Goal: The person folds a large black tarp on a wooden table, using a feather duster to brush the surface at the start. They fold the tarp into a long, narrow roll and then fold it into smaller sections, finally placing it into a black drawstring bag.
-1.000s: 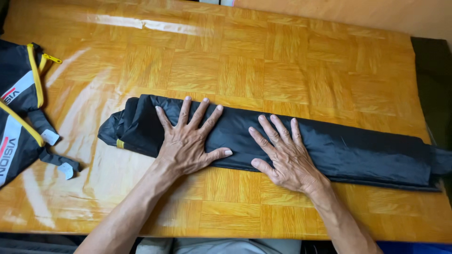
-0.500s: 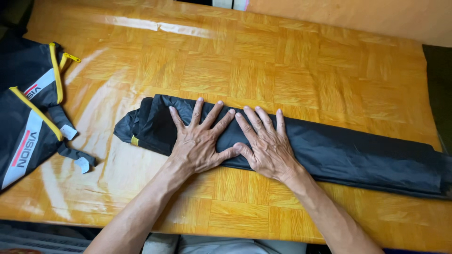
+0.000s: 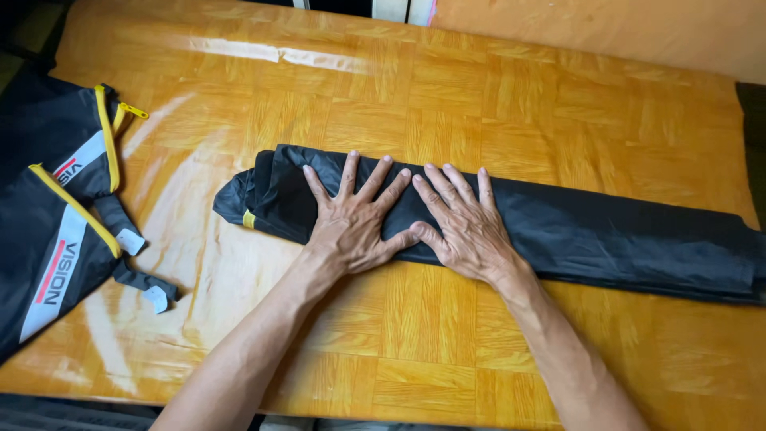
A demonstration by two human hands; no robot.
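Note:
A long black fabric bundle (image 3: 606,235), folded into a narrow strip, lies across the wooden table (image 3: 447,104). Its left end shows a small yellow tab. My left hand (image 3: 355,219) presses flat on the strip near that end, fingers spread. My right hand (image 3: 463,223) lies flat just to the right of it, thumb touching the left thumb. Both palms rest on the fabric and hold nothing.
A black bag (image 3: 56,215) with yellow piping, a white stripe and loose straps lies at the table's left edge. The strip's right end reaches the table's right edge. A beige wall stands behind the table.
My right hand has slid left along the strip until it sits beside my left hand. The view has shifted slightly, so the bundle appears further right.

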